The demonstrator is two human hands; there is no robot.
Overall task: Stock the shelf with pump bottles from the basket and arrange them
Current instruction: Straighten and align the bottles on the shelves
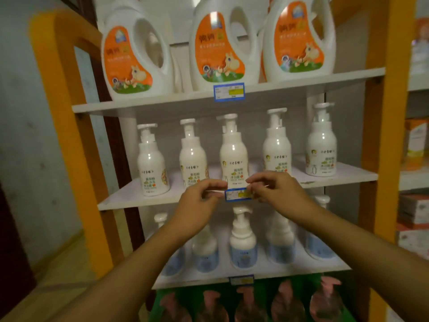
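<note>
Pinching at the front lip of the middle shelf (pixel 120 201), both hands meet at the blue price tag (pixel 238 194): the left hand (pixel 199 194) has thumb and forefinger closed on the tag's left end, the right hand (pixel 276 188) has its fingertips closed on the right end. Neither hand carries a bottle. Five white pump bottles (pixel 234 156) stand upright in a row on that shelf, apart from one another, labels mostly forward; the leftmost is turned somewhat aside. The middle bottle stands just behind the tag and close to both sets of knuckles. Judged risk: a tug or upward slip at the tag could knock that bottle's base and tip it into its neighbours, since they are tall and narrow. A second risk: the tag may peel or seat crooked if the two ends are pressed unevenly. No basket is in view, so its place cannot be told. Shelving: white boards in an orange frame (pixel 383 140). Large white jugs (pixel 222 49) with orange labels sit on the board above, with their own tag. Blue-labelled pump bottles (pixel 243 249) fill the board below, and pink-topped bottles the lowest level on a green surface. Pale wall to the left, further stocked shelves to the right. Light is dim and the edges are blurred.
</note>
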